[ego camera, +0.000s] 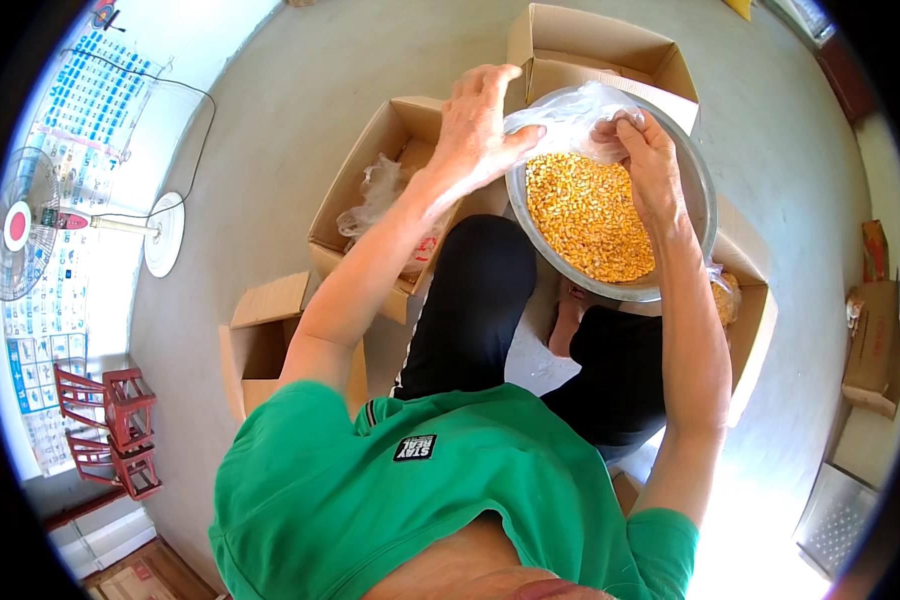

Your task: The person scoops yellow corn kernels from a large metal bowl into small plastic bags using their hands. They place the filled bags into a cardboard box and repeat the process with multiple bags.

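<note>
A wide metal basin [709, 202] of yellow corn kernels [589, 214] stands before me, above my bare foot. Over its far part a clear plastic bag [574, 112] is stretched, crumpled along the top. My right hand [656, 161] pinches the bag's edge between thumb and fingers at the basin's right side. My left hand [480, 124] is raised at the left rim, fingers and thumb spread. Its thumb tip comes close to the bag's left end; whether they touch is unclear. Part of the bag's lower edge is hidden behind my right fingers.
An open cardboard box [330, 217] at the left holds plastic bags [379, 199]. Other boxes stand beyond the basin [600, 45], at lower left [270, 360], and at right [754, 330], where a filled bag [724, 296] lies. A fan [161, 232] and red chairs [127, 427] are further left.
</note>
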A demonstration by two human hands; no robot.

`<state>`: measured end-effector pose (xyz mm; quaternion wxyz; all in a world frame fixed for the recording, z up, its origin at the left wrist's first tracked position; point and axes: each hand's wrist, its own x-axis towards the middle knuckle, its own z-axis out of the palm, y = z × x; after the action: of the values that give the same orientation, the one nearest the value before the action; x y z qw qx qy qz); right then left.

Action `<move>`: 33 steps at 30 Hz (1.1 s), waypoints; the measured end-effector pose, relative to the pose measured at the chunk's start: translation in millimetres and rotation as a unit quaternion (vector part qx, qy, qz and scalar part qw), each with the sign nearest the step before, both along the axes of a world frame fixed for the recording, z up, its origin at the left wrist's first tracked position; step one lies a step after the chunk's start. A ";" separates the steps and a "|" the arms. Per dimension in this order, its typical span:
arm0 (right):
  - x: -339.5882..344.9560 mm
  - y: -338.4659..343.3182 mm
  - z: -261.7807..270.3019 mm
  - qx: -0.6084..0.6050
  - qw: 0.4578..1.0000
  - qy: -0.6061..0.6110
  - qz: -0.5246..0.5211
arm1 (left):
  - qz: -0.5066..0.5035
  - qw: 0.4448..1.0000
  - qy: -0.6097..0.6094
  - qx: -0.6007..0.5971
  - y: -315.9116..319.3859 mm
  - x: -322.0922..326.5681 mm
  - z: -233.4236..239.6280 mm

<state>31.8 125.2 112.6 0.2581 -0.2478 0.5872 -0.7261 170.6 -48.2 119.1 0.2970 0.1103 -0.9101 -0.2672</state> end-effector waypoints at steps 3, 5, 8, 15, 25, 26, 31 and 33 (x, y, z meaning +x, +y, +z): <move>-11.5 6.1 -2.3 -0.069 0.998 -0.010 0.006 | 0.029 0.992 -0.124 -0.012 -11.5 -8.3 -16.0; -14.3 9.3 4.0 -0.104 0.994 -0.019 0.010 | -0.009 0.977 -0.206 0.048 -20.7 -16.0 -28.6; -26.9 18.7 8.3 -0.125 0.990 -0.066 0.011 | -0.060 0.942 -0.233 0.233 -24.2 -27.1 -23.3; -54.6 45.0 13.9 -0.057 0.990 -0.129 0.013 | -0.141 0.735 0.014 0.663 -51.2 -51.2 -17.0; -54.6 51.5 -3.9 0.193 0.954 0.202 -0.114 | -0.077 0.786 -0.028 0.612 8.0 -106.2 3.5; -56.3 45.9 -12.5 0.245 0.926 0.268 -0.107 | -0.073 0.778 -0.020 0.623 21.3 -111.2 1.4; -59.9 38.0 -54.7 0.461 0.781 0.418 0.042 | -0.113 0.803 -0.066 0.581 39.4 -124.7 -20.5; -87.2 48.8 -81.9 0.493 0.757 0.428 0.005 | -0.130 0.846 -0.107 0.506 29.3 -123.5 -21.5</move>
<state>-55.4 174.0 30.7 0.0703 -0.3739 0.9121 -0.1528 47.1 -18.9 97.6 0.0633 0.1535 -0.6812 -0.7130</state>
